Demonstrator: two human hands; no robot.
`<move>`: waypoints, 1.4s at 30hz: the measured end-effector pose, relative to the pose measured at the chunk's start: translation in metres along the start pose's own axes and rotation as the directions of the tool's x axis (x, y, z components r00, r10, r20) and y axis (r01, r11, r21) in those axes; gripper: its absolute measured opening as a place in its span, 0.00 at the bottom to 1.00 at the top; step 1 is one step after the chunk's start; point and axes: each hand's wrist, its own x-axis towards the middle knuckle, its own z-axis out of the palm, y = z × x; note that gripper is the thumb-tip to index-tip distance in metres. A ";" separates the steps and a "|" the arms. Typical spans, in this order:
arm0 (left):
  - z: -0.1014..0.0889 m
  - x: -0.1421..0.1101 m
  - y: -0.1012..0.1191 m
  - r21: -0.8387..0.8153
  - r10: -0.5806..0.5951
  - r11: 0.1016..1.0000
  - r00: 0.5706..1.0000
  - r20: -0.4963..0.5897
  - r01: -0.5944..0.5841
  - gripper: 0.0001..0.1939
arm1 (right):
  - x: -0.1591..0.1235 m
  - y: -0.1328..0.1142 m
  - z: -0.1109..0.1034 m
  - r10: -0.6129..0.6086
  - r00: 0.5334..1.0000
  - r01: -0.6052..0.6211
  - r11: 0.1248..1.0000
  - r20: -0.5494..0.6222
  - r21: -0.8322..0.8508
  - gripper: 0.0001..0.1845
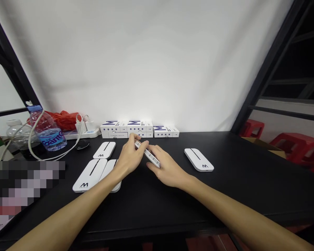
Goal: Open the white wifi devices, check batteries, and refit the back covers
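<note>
Above the middle of the table, both hands hold a flat white device (152, 157), rounded at the corners and shaped like a pocket Wi-Fi router. Its narrow edge, with small dark marks, faces me. My left hand (133, 153) grips the far left end between thumb and fingers. Around the near right end close the fingers of my right hand (169, 169). Similar devices lie left of my hands: one at the back (104, 150), a nearer one (90, 176) with a dark strip and logo, and one (117, 187) partly hidden by my left forearm. Another device (199, 160) lies apart on the right.
Small white boxes (166, 131) with blue lettering stand along the wall, some stacked. At left are a water bottle (51, 134), a clear jar (18, 134), a power strip (91, 134), a white cable (32, 129), a black mouse (82, 144) and a red bag (64, 120). Red stools (295, 143) stand beyond the black table (238, 188).
</note>
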 end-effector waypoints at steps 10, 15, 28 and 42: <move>-0.004 0.009 -0.007 -0.534 -0.165 0.808 0.967 0.196 0.247 0.17 | 0.004 0.001 -0.010 0.252 0.943 -0.332 0.643 0.218 0.690 0.34; -0.006 0.009 -0.005 -0.554 -0.038 0.822 0.982 0.184 0.136 0.14 | 0.004 0.001 -0.012 0.185 0.942 -0.337 0.520 0.281 0.785 0.34; -0.003 0.007 -0.006 -0.579 -0.032 0.791 0.959 0.283 0.197 0.08 | 0.001 -0.004 0.003 0.167 0.958 -0.282 0.682 0.231 0.675 0.26; -0.003 0.004 -0.004 -0.165 -0.008 0.985 0.966 0.260 0.052 0.11 | 0.002 -0.002 -0.008 0.152 0.985 -0.169 0.918 0.078 0.359 0.34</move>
